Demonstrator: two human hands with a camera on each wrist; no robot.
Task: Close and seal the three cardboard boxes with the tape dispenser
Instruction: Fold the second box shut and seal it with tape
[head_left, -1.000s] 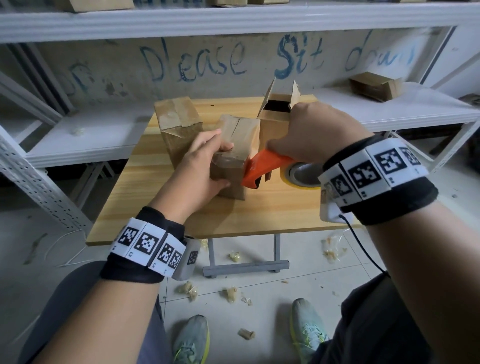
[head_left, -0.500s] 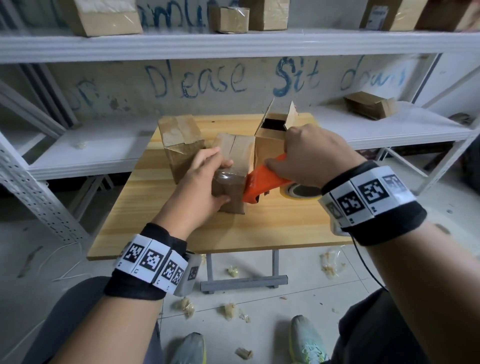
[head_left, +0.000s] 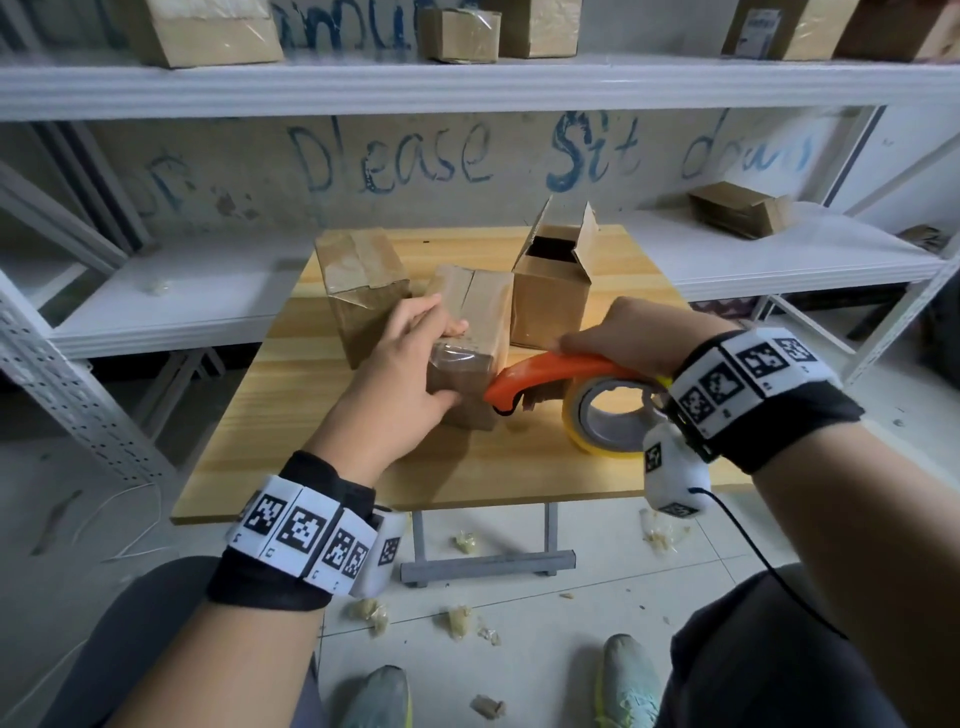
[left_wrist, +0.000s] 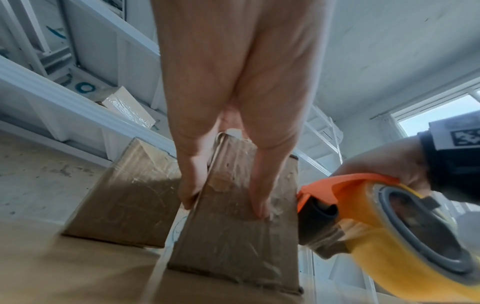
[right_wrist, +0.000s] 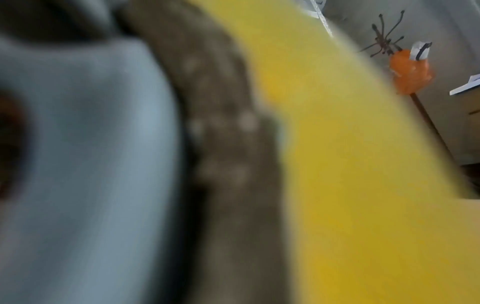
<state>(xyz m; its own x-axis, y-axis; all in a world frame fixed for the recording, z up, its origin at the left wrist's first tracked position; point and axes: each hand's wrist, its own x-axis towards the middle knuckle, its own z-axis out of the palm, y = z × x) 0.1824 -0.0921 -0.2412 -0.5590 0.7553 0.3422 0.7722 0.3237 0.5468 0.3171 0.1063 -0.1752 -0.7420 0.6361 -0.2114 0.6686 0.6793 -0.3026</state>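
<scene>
The middle box (head_left: 470, 343) stands near the centre of the desk (head_left: 291, 447), its top flaps folded shut with glossy tape running over the top and down its near face. The left hand (head_left: 400, 379) grips it at the upper near corner, fingers along the left side and thumb pressed on the taped front, as the left wrist view shows. Against its lower right edge sits the tape dispenser (head_left: 566, 387), orange-framed with a yellow roll, held by the right hand (head_left: 628, 335), whose fingers wrap over the handle; the right wrist view is filled by the blurred roll. The box looks light and fairly stiff, though its walls would likely dent under a hard squeeze, and the tape film makes the front slick, so a hold across bare cardboard on two opposite sides seems safest. Just to its left, toward the far left corner, stands a taped box (head_left: 363, 291), already closed. Toward the far right edge stands the open box (head_left: 553, 291), flaps upright. It probably needs folding down next. Other boxes sit on the shelf (head_left: 467, 83) behind.
</scene>
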